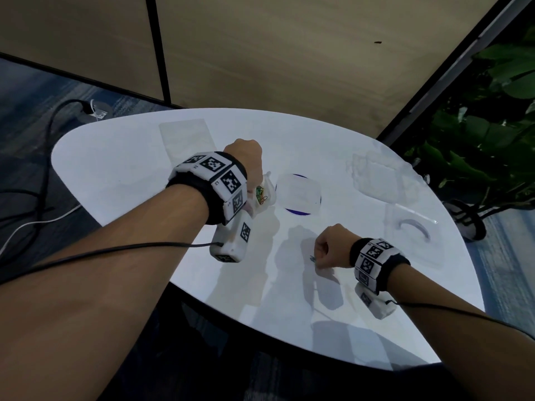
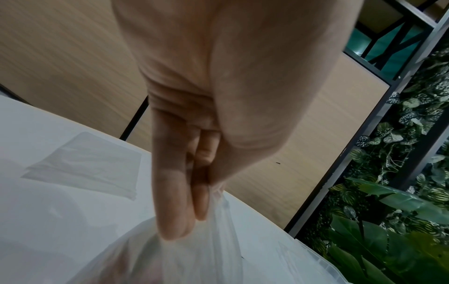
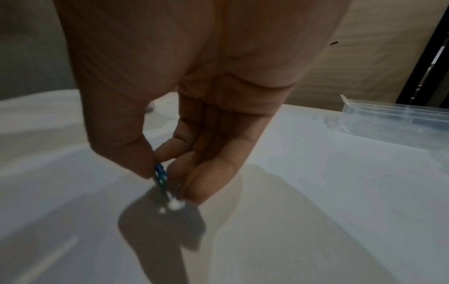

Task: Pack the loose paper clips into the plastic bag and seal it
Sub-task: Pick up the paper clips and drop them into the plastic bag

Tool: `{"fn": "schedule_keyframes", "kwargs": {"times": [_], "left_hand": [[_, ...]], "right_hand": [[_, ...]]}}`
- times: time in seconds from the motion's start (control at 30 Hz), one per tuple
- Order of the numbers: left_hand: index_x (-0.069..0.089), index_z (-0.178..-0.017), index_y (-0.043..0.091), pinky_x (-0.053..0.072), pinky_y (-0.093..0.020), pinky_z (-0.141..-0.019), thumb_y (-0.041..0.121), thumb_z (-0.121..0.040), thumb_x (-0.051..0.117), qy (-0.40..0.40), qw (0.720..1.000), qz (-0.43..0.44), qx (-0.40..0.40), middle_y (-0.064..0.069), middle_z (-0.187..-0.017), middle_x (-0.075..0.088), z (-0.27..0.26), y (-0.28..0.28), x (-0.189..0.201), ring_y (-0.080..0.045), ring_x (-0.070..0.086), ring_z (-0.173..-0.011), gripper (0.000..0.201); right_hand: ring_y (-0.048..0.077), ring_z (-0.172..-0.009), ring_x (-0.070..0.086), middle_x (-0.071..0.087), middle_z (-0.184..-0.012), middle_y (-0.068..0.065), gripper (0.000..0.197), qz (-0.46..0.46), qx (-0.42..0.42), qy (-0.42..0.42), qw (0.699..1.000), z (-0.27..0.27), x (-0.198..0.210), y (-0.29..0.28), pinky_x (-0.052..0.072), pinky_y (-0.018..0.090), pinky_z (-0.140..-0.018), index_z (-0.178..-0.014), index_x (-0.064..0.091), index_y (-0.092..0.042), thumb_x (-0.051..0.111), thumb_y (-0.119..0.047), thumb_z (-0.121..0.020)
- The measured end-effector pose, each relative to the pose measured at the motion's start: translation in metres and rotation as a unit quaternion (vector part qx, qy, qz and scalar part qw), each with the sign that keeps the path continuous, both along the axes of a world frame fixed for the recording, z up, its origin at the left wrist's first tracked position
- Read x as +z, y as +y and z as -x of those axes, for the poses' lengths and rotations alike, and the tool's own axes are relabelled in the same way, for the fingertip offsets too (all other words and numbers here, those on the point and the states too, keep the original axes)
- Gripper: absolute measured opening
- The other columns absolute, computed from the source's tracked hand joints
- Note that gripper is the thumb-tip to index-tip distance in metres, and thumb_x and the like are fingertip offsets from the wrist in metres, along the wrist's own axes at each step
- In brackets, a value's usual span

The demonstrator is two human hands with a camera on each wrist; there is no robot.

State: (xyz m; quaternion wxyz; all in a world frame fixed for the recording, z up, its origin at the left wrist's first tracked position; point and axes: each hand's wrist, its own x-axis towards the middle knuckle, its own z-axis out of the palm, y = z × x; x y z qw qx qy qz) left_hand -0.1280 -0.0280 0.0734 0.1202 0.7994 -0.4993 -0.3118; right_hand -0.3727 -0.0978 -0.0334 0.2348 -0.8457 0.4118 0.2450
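My left hand (image 1: 246, 160) holds the clear plastic bag (image 1: 265, 195) up by its top edge above the white table (image 1: 115, 175); several coloured paper clips (image 1: 262, 195) lie inside it. In the left wrist view the fingers (image 2: 179, 201) pinch the bag's rim (image 2: 218, 221) against the thumb. My right hand (image 1: 330, 247) is low over the table's front part and pinches a blue paper clip (image 3: 160, 175) between thumb and fingertips, just above the surface. The same blue clip (image 1: 312, 259) shows at the knuckles in the head view.
A flat spare bag (image 1: 188, 137) lies at the table's back left. A clear square lid over a dark round disc (image 1: 299, 195) sits mid-table. Crumpled clear plastic (image 1: 376, 175) and a clear container (image 1: 411, 230) are on the right. Plants stand beyond the right edge.
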Motion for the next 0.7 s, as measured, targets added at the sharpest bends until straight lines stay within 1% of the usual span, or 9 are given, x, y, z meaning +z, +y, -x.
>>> {"fn": "schedule_keyframes", "kwargs": {"times": [0.1,0.2,0.27,0.33,0.47,0.53,0.6,0.67,0.7], "left_hand": [[0.066,-0.121,-0.003,0.059,-0.045,-0.093,-0.001,-0.095,0.054,0.006,1.000,-0.002,-0.006,-0.023,-0.109,0.072,0.004,0.000,0.002,-0.037,0.072,-0.102,0.028],[0.069,-0.116,-0.002,0.060,-0.046,-0.090,0.002,-0.097,0.052,0.017,0.999,-0.007,-0.027,-0.023,-0.101,0.074,0.009,0.002,0.003,-0.038,0.073,-0.098,0.026],[0.073,-0.109,0.002,0.062,-0.046,-0.086,0.001,-0.097,0.051,0.027,0.998,-0.013,-0.048,-0.016,-0.083,0.075,0.013,0.003,0.003,-0.037,0.076,-0.092,0.025],[0.073,-0.106,0.009,0.064,-0.045,-0.081,0.001,-0.098,0.051,0.041,0.997,-0.022,-0.064,-0.014,-0.071,0.072,0.016,0.005,0.003,-0.036,0.077,-0.084,0.024],[0.072,-0.107,0.011,0.065,-0.043,-0.077,0.005,-0.100,0.052,0.064,0.994,-0.021,-0.084,-0.016,-0.078,0.072,0.018,0.010,0.004,-0.035,0.077,-0.082,0.022],[0.073,-0.104,0.012,0.065,-0.038,-0.073,0.007,-0.100,0.051,0.063,0.993,-0.007,-0.097,-0.013,-0.076,0.071,0.015,0.012,0.004,-0.031,0.076,-0.076,0.023],[0.074,-0.103,0.011,0.065,-0.036,-0.071,0.008,-0.101,0.049,0.073,0.991,0.004,-0.113,-0.012,-0.075,0.070,0.010,0.013,0.004,-0.025,0.073,-0.068,0.025],[0.074,-0.104,0.011,0.065,-0.035,-0.068,0.008,-0.101,0.047,0.086,0.987,0.011,-0.132,-0.011,-0.075,0.069,0.006,0.013,0.002,-0.019,0.069,-0.062,0.027],[0.075,-0.105,0.011,0.065,-0.034,-0.066,0.008,-0.101,0.047,0.089,0.986,0.016,-0.138,-0.009,-0.074,0.068,0.005,0.012,0.000,-0.016,0.068,-0.061,0.028]], "right_hand": [[0.001,-0.048,0.056,0.065,-0.053,-0.007,0.011,0.004,-0.019,-0.106,0.994,-0.020,0.027,0.003,0.045,0.012,-0.058,-0.059,0.067,-0.021,0.074,-0.016,-0.065],[0.005,-0.049,0.061,0.067,-0.054,-0.004,0.011,-0.013,-0.074,-0.256,0.964,-0.043,0.058,0.010,0.052,0.014,-0.061,-0.064,0.068,-0.017,0.072,-0.007,-0.066],[0.005,-0.051,0.060,0.067,-0.057,-0.004,0.009,0.008,-0.075,-0.318,0.945,-0.055,0.069,0.014,0.052,0.014,-0.061,-0.066,0.069,-0.014,0.073,-0.006,-0.067],[0.002,-0.054,0.060,0.068,-0.061,-0.007,0.006,0.045,-0.048,-0.334,0.940,-0.064,0.072,0.016,0.051,0.013,-0.064,-0.067,0.071,-0.015,0.075,-0.011,-0.068],[0.006,-0.067,0.067,0.073,-0.071,-0.007,0.007,0.058,-0.002,-0.312,0.948,-0.070,0.067,0.018,0.052,0.016,-0.071,-0.080,0.078,-0.020,0.073,-0.018,-0.076],[0.006,-0.064,0.065,0.071,-0.071,-0.011,0.016,0.063,-0.044,-0.335,0.939,-0.068,0.068,0.013,0.052,0.018,-0.068,-0.084,0.078,-0.022,0.069,-0.012,-0.076],[0.006,-0.067,0.067,0.071,-0.087,-0.013,0.027,0.060,-0.087,-0.355,0.929,-0.061,0.068,0.006,0.052,0.016,-0.068,-0.095,0.075,-0.026,0.069,-0.009,-0.074],[0.008,-0.081,0.070,0.069,-0.106,-0.012,0.036,0.023,-0.083,-0.333,0.939,-0.053,0.060,0.002,0.053,0.017,-0.076,-0.107,0.071,-0.029,0.075,-0.014,-0.075],[0.011,-0.085,0.070,0.071,-0.106,-0.008,0.029,-0.011,-0.088,-0.324,0.942,-0.050,0.053,0.002,0.055,0.023,-0.081,-0.104,0.073,-0.026,0.077,-0.018,-0.077]]}}
